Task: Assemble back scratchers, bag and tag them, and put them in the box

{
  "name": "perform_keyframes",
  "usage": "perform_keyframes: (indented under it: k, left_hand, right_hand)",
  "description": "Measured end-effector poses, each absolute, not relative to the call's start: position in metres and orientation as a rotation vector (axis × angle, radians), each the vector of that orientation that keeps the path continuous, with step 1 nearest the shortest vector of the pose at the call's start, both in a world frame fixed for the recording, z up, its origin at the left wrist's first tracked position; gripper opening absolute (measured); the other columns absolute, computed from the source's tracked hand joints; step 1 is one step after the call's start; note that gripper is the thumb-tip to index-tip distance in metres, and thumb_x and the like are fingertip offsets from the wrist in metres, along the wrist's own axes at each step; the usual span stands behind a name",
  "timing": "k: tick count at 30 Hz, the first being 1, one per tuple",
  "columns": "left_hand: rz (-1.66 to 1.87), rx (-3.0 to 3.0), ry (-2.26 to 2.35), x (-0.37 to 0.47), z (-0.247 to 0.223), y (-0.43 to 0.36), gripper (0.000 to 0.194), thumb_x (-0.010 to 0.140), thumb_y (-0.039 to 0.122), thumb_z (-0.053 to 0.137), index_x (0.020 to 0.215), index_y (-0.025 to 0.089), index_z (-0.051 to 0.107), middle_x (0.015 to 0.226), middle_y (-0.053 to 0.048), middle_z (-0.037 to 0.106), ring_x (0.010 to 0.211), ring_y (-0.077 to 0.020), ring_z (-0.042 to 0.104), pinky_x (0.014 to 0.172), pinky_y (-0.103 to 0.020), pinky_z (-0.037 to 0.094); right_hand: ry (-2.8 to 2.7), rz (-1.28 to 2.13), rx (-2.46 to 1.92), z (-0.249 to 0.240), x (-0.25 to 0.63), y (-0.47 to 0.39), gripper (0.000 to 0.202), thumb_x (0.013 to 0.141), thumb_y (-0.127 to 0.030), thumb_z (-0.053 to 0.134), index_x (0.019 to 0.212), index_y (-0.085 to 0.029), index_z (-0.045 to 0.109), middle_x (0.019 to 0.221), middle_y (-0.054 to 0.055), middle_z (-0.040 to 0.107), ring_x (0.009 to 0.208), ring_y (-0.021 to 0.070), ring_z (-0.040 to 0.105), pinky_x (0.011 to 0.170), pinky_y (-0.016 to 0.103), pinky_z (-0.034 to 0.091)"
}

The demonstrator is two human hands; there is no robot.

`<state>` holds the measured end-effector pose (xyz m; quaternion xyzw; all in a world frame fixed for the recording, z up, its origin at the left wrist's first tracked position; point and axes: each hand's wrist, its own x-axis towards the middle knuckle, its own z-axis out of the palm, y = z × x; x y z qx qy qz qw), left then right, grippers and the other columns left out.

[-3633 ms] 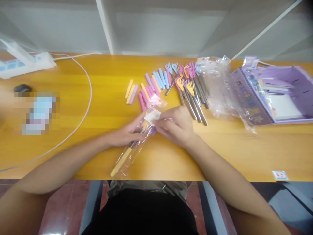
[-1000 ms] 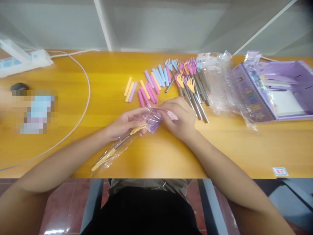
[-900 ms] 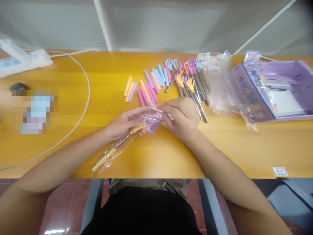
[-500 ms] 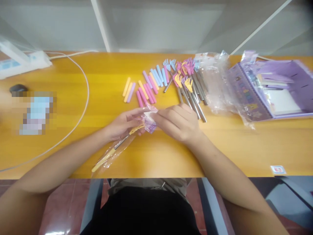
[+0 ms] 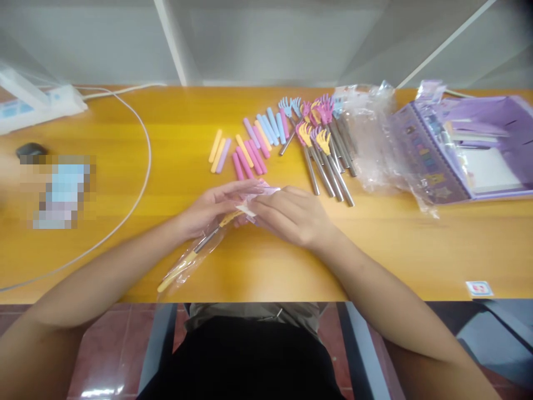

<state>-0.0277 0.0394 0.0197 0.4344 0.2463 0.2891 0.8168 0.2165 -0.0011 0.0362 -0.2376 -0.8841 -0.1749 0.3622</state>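
Note:
A yellow back scratcher (image 5: 179,270) with a metal shaft lies inside a clear plastic bag (image 5: 204,253), slanting down to the left over the table. My left hand (image 5: 208,211) is closed around the bag's upper end, near the scratcher's claw. My right hand (image 5: 293,215) pinches a small white piece (image 5: 245,210) against the purple-printed top of the bag; its fingertips are partly hidden. Beyond my hands lie several loose pink, blue, yellow and purple handle sleeves (image 5: 254,156). To their right is a pile of back scratchers (image 5: 322,141) with bare metal shafts.
Clear plastic bags (image 5: 375,144) lie beside a purple box (image 5: 441,189) on the right. A small sticker (image 5: 479,289) is near the front edge. On the left are a white cable (image 5: 147,166), a black mouse (image 5: 31,150), a blurred phone-like object (image 5: 64,191) and a power strip (image 5: 50,111).
My right hand has moved slightly left and down, bringing the white piece lower against the bag's top. My left hand keeps its hold on the bag.

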Motion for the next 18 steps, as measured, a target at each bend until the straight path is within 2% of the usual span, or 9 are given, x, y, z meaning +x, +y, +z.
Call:
perform_keyframes:
  k: [2,4,6,9,12,15,18]
  left_hand:
    - [0.607,0.919,0.517,-0.028,0.020,0.040,0.050,0.096,0.026,0.086,0.145,0.026,0.079,0.161,-0.016,0.067,0.089,-0.0149,0.078,0.071,-0.024,0.061]
    - [0.613,0.912,0.511,-0.027,0.020,0.040,0.050,0.095,0.026,0.087,0.145,0.024,0.079,0.162,-0.016,0.066,0.104,-0.0191,0.080,0.077,-0.024,0.063]
    - [0.629,0.898,0.512,-0.026,0.020,0.040,0.050,0.094,0.025,0.088,0.142,0.022,0.080,0.161,-0.016,0.067,0.125,-0.0243,0.077,0.091,-0.027,0.064]
    - [0.643,0.883,0.518,-0.025,0.019,0.041,0.051,0.090,0.027,0.092,0.139,0.019,0.081,0.157,-0.018,0.070,0.132,-0.0275,0.075,0.101,-0.030,0.064]
    - [0.663,0.882,0.512,-0.026,0.018,0.042,0.053,0.089,0.027,0.092,0.139,0.017,0.080,0.157,-0.018,0.070,0.122,-0.0260,0.078,0.090,-0.028,0.066]
    - [0.661,0.851,0.517,-0.027,0.017,0.043,0.055,0.088,0.024,0.091,0.141,0.018,0.079,0.160,-0.019,0.067,0.096,-0.0200,0.081,0.075,-0.027,0.066]
    - [0.659,0.824,0.548,-0.028,0.018,0.043,0.055,0.087,0.021,0.090,0.140,0.018,0.078,0.153,-0.019,0.072,0.074,-0.0134,0.076,0.070,-0.028,0.066]
  right_hand:
    - [-2.304,-0.423,-0.616,0.037,0.225,0.002,0.018,0.107,-0.017,0.071,0.124,-0.020,0.075,0.116,0.009,0.083,0.100,0.0194,0.075,0.076,0.035,0.055]
    - [-2.371,-0.366,-0.577,0.040,0.230,0.003,0.016,0.108,-0.015,0.067,0.120,-0.023,0.074,0.116,0.007,0.083,0.099,0.0184,0.075,0.076,0.035,0.054]
    - [-2.442,-0.298,-0.558,0.043,0.230,0.002,0.017,0.111,-0.014,0.061,0.113,-0.024,0.074,0.112,0.004,0.083,0.097,0.0179,0.074,0.079,0.035,0.055]
    - [-2.464,-0.268,-0.659,0.043,0.226,0.000,0.024,0.114,-0.015,0.054,0.103,-0.023,0.074,0.107,0.004,0.081,0.094,0.0176,0.072,0.080,0.035,0.055]
    - [-2.407,-0.347,-0.695,0.039,0.225,0.002,0.021,0.114,-0.015,0.055,0.104,-0.021,0.073,0.109,0.007,0.080,0.090,0.0180,0.069,0.076,0.034,0.052]
    - [-2.362,-0.371,-0.698,0.033,0.228,0.006,0.012,0.112,-0.017,0.061,0.109,-0.020,0.072,0.114,0.009,0.080,0.089,0.0184,0.068,0.075,0.035,0.051]
    - [-2.327,-0.319,-0.766,0.028,0.232,0.009,0.009,0.111,-0.021,0.063,0.113,-0.022,0.071,0.122,0.010,0.080,0.095,0.0196,0.071,0.078,0.035,0.052]
